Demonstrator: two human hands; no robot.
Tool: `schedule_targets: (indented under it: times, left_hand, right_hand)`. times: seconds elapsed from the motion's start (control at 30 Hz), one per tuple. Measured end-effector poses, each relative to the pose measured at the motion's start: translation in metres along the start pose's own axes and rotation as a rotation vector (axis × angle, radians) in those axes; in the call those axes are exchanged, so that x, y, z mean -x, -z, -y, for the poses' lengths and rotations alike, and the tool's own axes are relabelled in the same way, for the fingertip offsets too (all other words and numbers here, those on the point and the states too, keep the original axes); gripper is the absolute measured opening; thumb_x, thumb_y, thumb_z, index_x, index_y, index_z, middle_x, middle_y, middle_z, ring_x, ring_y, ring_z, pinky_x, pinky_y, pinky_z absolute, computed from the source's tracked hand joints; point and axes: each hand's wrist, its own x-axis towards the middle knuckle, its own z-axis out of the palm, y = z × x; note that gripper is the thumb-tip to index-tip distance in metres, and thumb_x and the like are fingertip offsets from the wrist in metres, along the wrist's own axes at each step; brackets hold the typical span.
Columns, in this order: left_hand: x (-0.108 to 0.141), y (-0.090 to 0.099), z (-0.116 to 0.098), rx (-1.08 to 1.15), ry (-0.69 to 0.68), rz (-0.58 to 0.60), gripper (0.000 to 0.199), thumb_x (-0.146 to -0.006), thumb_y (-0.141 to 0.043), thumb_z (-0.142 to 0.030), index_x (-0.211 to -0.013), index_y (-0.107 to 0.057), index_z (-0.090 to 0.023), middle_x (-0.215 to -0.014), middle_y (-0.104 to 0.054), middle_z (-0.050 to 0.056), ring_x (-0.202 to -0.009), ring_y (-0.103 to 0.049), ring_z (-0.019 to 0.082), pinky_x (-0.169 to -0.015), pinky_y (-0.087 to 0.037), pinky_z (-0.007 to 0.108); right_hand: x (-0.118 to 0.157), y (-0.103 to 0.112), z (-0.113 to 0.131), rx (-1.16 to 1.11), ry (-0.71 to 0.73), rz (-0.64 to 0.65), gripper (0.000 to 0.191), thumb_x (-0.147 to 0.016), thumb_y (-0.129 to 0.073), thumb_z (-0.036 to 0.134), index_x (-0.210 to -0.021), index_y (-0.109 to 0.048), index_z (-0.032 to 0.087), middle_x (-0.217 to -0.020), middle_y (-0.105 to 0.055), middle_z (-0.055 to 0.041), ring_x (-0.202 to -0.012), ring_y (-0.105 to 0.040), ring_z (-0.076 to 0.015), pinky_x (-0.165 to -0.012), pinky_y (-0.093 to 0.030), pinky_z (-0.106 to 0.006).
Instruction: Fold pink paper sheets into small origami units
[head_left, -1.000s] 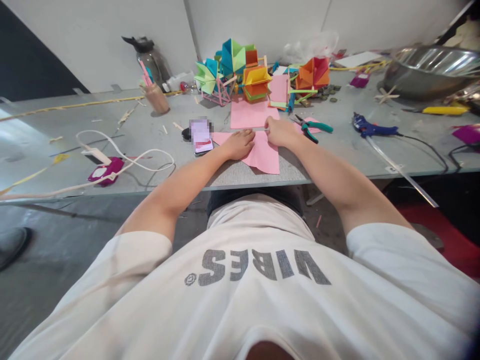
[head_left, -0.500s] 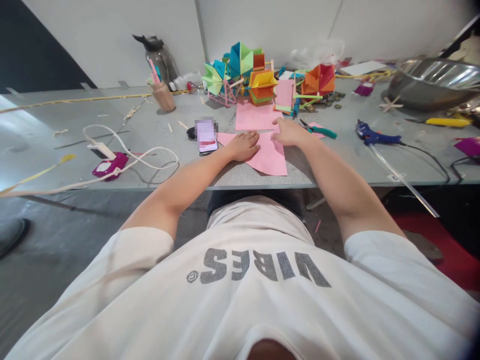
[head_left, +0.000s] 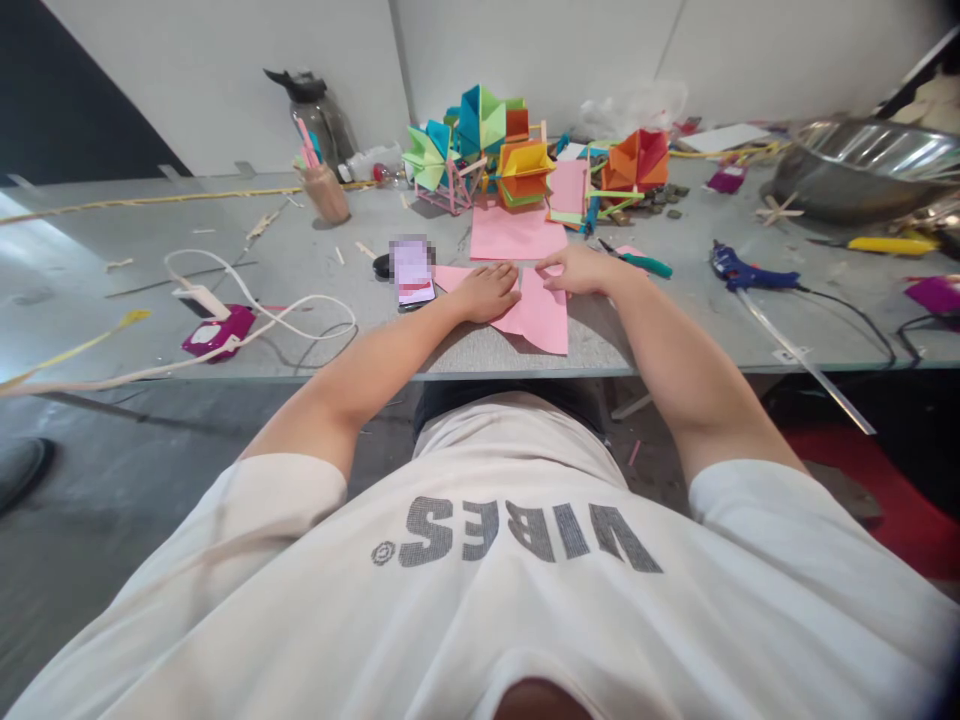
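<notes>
A pink sheet of paper [head_left: 546, 318] lies near the table's front edge, under both hands. My left hand [head_left: 489, 292] rests flat on its left part, fingers stretched out. At the upper right edge, my right hand [head_left: 571, 270] has thumb and fingers closed on the paper. Between the hands a narrow gap shows at the sheet's top; I cannot tell whether it is a tear or a fold. Just behind lies a second pink sheet [head_left: 517, 235]. Left of my left hand is a phone [head_left: 415, 285] with a lit screen.
Colourful folded-paper models [head_left: 487, 130] stand at the back. Teal-handled pliers [head_left: 649, 264] lie right of my right hand, and a blue glue gun [head_left: 757, 275] farther right. A metal bowl [head_left: 862, 190], a brown jar [head_left: 326, 195] and a white cable [head_left: 300, 300] are also on the table.
My right hand has shifted slightly left and toward me, bringing the paper's right part with it. A gap has appeared at the sheet's top. My left hand stays in place.
</notes>
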Motion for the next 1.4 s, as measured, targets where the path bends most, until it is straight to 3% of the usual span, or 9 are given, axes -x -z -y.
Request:
schedule_targets:
  times: [0.17,0.3,0.37,0.47,0.67,0.83,1.07,1.23,1.4]
  left_hand:
    - [0.006,0.005,-0.001,-0.016,-0.031,-0.108,0.071,-0.13,-0.048,-0.038,-0.191,-0.064,-0.004,-0.213,-0.039,0.027,-0.203,-0.036,0.041,-0.166,-0.033,0.056]
    - [0.011,0.007,-0.006,0.001,-0.063,-0.208,0.062,-0.13,-0.043,-0.035,-0.173,-0.081,-0.012,-0.196,-0.066,0.025,-0.184,-0.065,0.04,-0.157,-0.05,0.054]
    - [0.012,0.006,-0.008,0.029,-0.09,-0.188,0.062,-0.13,-0.039,-0.033,-0.169,-0.085,-0.016,-0.187,-0.075,0.022,-0.179,-0.07,0.038,-0.156,-0.052,0.053]
    - [0.013,0.002,-0.009,0.015,-0.109,-0.111,0.067,-0.13,-0.039,-0.036,-0.183,-0.074,-0.013,-0.197,-0.065,0.024,-0.19,-0.058,0.039,-0.16,-0.044,0.057]
    - [0.013,-0.002,-0.011,0.007,-0.014,0.026,0.085,-0.132,-0.034,-0.041,-0.209,-0.03,-0.004,-0.219,-0.02,0.023,-0.208,-0.019,0.038,-0.17,-0.019,0.057]
    - [0.008,-0.003,-0.009,0.004,-0.029,0.027,0.087,-0.132,-0.033,-0.046,-0.21,-0.029,-0.009,-0.219,-0.019,0.02,-0.208,-0.018,0.038,-0.17,-0.018,0.06]
    - [0.009,-0.002,-0.012,0.014,-0.013,0.025,0.09,-0.13,-0.036,-0.048,-0.21,-0.029,-0.009,-0.219,-0.02,0.02,-0.208,-0.017,0.038,-0.17,-0.019,0.06]
    - [0.012,-0.002,-0.011,0.015,-0.018,0.04,0.103,-0.128,-0.046,-0.062,-0.211,-0.024,-0.006,-0.219,-0.015,0.021,-0.208,-0.014,0.042,-0.17,-0.015,0.059]
    - [0.008,-0.005,-0.007,0.029,-0.028,0.041,0.105,-0.127,-0.047,-0.069,-0.212,-0.025,-0.011,-0.22,-0.013,0.019,-0.208,-0.013,0.043,-0.17,-0.015,0.062]
  right_hand:
    - [0.005,0.004,-0.001,0.014,0.068,0.001,0.081,-0.101,-0.106,0.037,-0.179,-0.086,0.023,-0.151,-0.096,-0.0159,-0.141,-0.089,-0.0441,-0.126,-0.068,-0.05]
    - [0.004,0.0,0.002,-0.031,0.069,-0.062,0.081,-0.098,-0.105,0.03,-0.177,-0.086,0.019,-0.168,-0.088,-0.0205,-0.148,-0.086,-0.0463,-0.129,-0.068,-0.054]
    - [0.002,-0.003,0.002,-0.044,0.055,-0.106,0.078,-0.099,-0.103,0.03,-0.174,-0.087,0.018,-0.169,-0.087,-0.0226,-0.15,-0.086,-0.0474,-0.131,-0.067,-0.057]
    - [0.001,-0.005,0.003,-0.061,0.04,-0.147,0.073,-0.101,-0.103,0.038,-0.17,-0.089,0.02,-0.169,-0.086,-0.0226,-0.151,-0.085,-0.0483,-0.136,-0.064,-0.06]
    - [0.003,-0.003,0.004,-0.049,0.058,-0.078,0.065,-0.102,-0.102,0.038,-0.165,-0.093,0.021,-0.156,-0.092,-0.0186,-0.145,-0.087,-0.0454,-0.13,-0.065,-0.055]
    - [0.002,-0.001,0.004,-0.048,0.034,-0.054,0.061,-0.097,-0.11,0.04,-0.154,-0.097,0.026,-0.151,-0.093,-0.0156,-0.139,-0.088,-0.0434,-0.125,-0.066,-0.052]
    - [0.003,0.004,-0.004,0.016,0.04,-0.033,0.06,-0.098,-0.109,0.044,-0.153,-0.095,0.026,-0.161,-0.09,-0.0164,-0.146,-0.085,-0.0441,-0.126,-0.066,-0.051]
    - [0.004,0.008,-0.009,-0.02,0.059,0.008,0.079,-0.088,-0.117,0.057,-0.158,-0.095,0.029,-0.162,-0.09,-0.0164,-0.151,-0.084,-0.0498,-0.129,-0.067,-0.057]
    - [0.005,0.01,-0.006,-0.032,0.087,0.088,0.093,-0.081,-0.122,0.056,-0.165,-0.091,0.031,-0.158,-0.092,-0.015,-0.151,-0.084,-0.0525,-0.128,-0.067,-0.061]
